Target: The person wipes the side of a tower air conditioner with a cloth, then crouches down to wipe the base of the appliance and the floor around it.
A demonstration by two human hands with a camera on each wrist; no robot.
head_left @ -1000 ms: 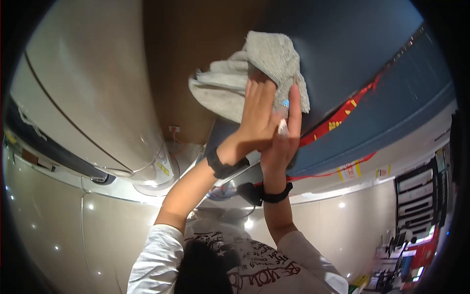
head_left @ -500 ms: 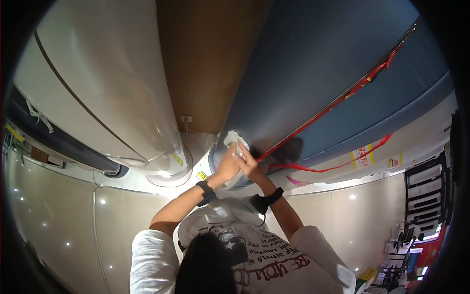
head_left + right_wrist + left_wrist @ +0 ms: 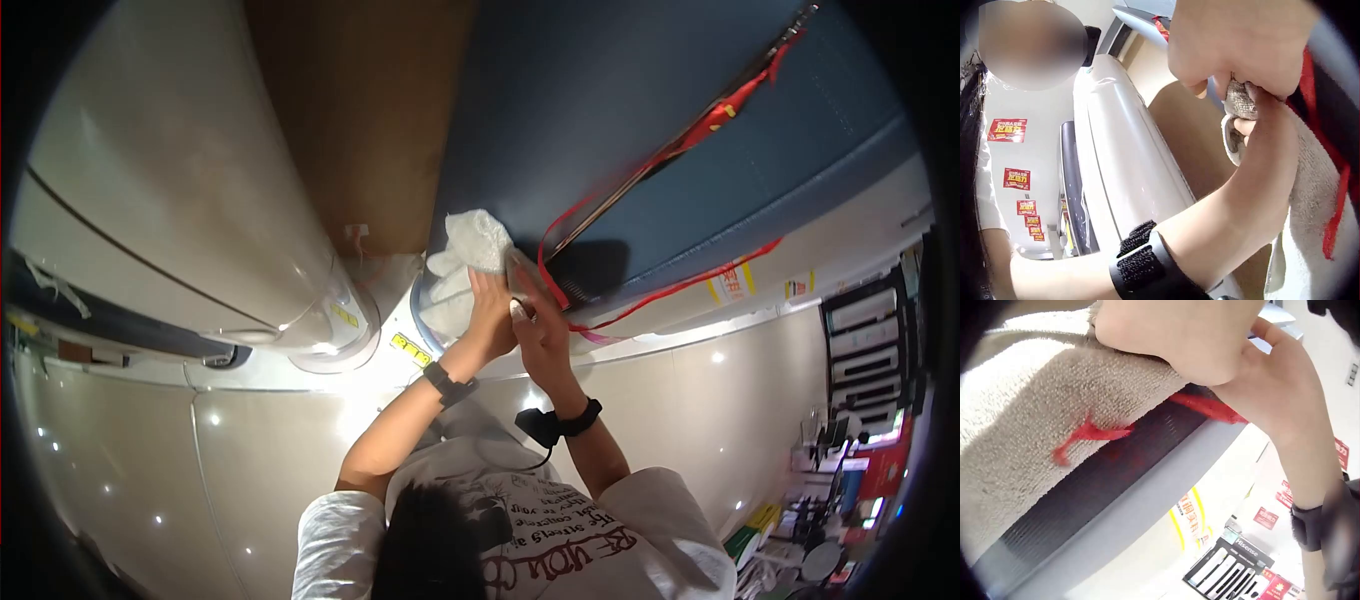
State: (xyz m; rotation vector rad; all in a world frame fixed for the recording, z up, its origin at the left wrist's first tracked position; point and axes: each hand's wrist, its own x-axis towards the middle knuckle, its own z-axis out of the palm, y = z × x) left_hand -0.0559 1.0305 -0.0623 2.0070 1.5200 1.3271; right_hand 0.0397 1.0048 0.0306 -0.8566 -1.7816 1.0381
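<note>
Glossy pale floor tiles (image 3: 250, 470) are reflecting ceiling lights in a shop, with a brown wall panel (image 3: 360, 120) standing behind two tall, rounded column-shaped appliances. Both hands are working close together low on the dark blue one. The left hand (image 3: 490, 310) is bearing down on a grey cloth (image 3: 470, 245), its fingers curling over the upper fold, as the left wrist view shows. The right hand (image 3: 545, 335) is lying just beside it, touching it, and in the right wrist view its bent fingers (image 3: 1235, 87) are pinching a bunched corner of the same cloth. The cloth is thick looped terry, soft and crumpled, and it is being pressed against the smooth matte face of the blue appliance (image 3: 600, 120) near its base, hanging partly over a dark ribbed grille (image 3: 590, 270). Thin red ribbons (image 3: 600, 195) are trailing from that grille, and one frayed strand is lying across the terry. Each wrist is wearing a black band, the left (image 3: 448, 383) rough and woven in texture, the right (image 3: 570, 420) carrying a small black device. To the left, well apart from the hands, a cream appliance (image 3: 180, 200) with a shiny curved shell is standing on a round base. Shelves of goods are showing, small and blurred, at the far right edge.
</note>
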